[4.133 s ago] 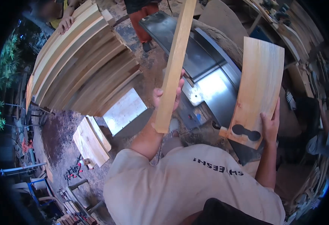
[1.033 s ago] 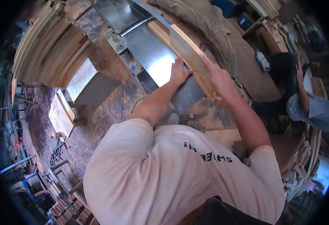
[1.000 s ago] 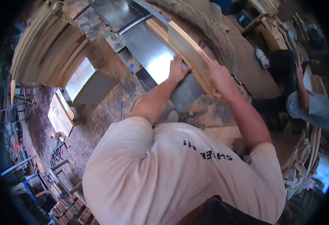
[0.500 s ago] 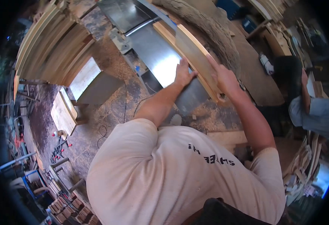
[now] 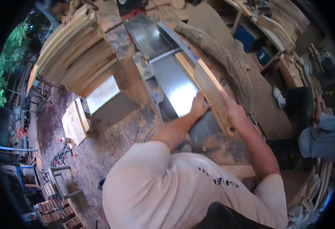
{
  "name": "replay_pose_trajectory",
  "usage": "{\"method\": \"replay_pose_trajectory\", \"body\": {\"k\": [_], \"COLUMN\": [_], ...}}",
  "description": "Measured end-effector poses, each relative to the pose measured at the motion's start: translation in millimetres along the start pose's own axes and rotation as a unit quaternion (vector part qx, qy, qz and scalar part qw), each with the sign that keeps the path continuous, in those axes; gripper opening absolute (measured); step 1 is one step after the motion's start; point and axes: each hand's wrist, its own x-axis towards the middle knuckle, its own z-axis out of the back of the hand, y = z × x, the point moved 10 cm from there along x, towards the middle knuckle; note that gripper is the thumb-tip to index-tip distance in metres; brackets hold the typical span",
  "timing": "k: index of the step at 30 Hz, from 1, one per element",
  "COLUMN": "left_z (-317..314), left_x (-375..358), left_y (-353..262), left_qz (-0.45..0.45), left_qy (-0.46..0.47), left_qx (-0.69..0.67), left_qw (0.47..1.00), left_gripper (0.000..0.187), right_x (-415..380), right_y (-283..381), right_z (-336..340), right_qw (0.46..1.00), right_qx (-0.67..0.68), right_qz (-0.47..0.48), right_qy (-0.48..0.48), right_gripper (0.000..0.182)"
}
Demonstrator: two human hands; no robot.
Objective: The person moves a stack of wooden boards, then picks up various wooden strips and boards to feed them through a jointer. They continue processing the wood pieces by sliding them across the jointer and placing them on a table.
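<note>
A long wooden board point(image 5: 210, 84) lies lengthwise along a shiny metal machine table point(image 5: 174, 81), beside the machine's upright metal fence point(image 5: 179, 41). My left hand point(image 5: 200, 105) rests against the board's left side, with the thumb spread away from the fingers, low over the metal surface. Gripping the board's upper right edge near its close end is my right hand point(image 5: 234, 113); the fingers partly hide behind the wood. Both forearms reach forward from a pale shirt point(image 5: 167, 183).
Stacked planks point(image 5: 74, 57) stand at the left, near a pale-topped box point(image 5: 104, 92) and a low wooden piece point(image 5: 75, 122). Clamps point(image 5: 62, 155) lie on the dusty floor. A rough log slab point(image 5: 220, 57) lies beyond the fence. Another person point(image 5: 320, 133) is at the right.
My view has tilted up and shifted left, so the machine, board and hands appear lower and further right. Both hands stay at the board, nearly unmoved along it.
</note>
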Motion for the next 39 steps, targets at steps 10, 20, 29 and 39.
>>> {"method": "replay_pose_trajectory", "body": {"k": [10, 20, 29, 39], "left_z": [0, 1, 22, 56], "left_x": [1, 9, 18, 28], "left_y": [-2, 8, 9, -10], "left_qz": [-0.006, -0.003, 0.004, -0.006], "left_qy": [0.035, 0.01, -0.017, -0.006], "left_qx": [0.016, 0.039, 0.065, 0.198], "left_qw": [0.999, 0.999, 0.998, 0.98], "left_gripper": [0.094, 0.096, 0.097, 0.1], "right_x": [-1, 10, 28, 43], "right_y": [13, 12, 18, 19], "right_z": [10, 5, -4, -9], "right_qw": [0.996, 0.999, 0.993, 0.991], "right_qx": [-0.029, -0.025, -0.075, -0.079], "right_qz": [-0.071, -0.048, -0.089, -0.098], "right_qy": [0.046, -0.009, 0.031, 0.038], "right_gripper": [0.079, 0.083, 0.09, 0.091]}}
